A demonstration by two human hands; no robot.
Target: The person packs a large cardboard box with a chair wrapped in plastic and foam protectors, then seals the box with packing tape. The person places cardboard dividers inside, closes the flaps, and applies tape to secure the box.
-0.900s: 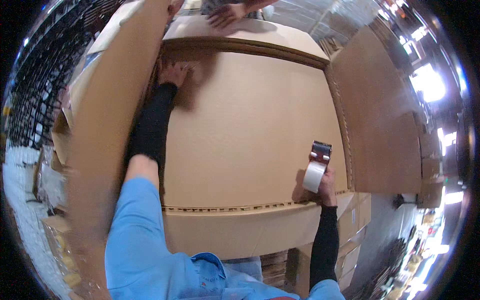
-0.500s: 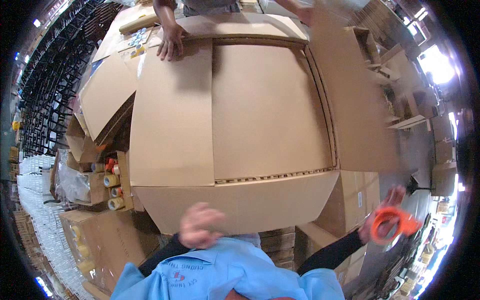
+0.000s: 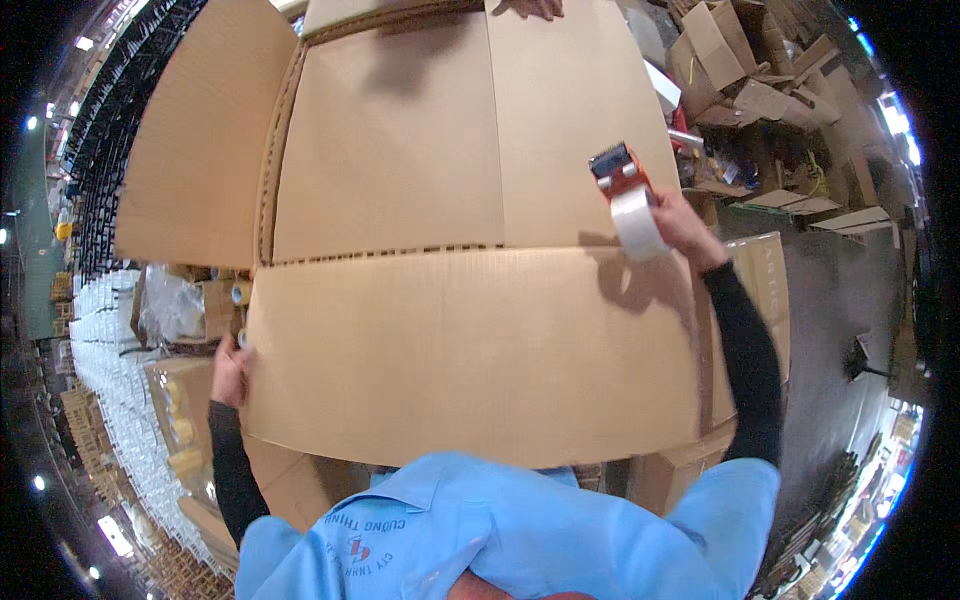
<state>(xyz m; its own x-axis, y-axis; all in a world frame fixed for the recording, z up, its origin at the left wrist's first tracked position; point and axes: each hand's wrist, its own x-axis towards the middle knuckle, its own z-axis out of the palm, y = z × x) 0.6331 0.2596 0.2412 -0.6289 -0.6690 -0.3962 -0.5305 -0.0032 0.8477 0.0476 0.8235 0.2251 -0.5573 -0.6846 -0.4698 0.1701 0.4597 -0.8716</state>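
Closing the big carton in front of us seems the step in hand. At left, its left flap stands open; our left hand is at the left edge of the front flap, and we cannot tell whether it grips. Further right, the right flap lies folded in, and our right hand is clamped on a tape dispenser. The next move likely calls for turning an open flap inward.
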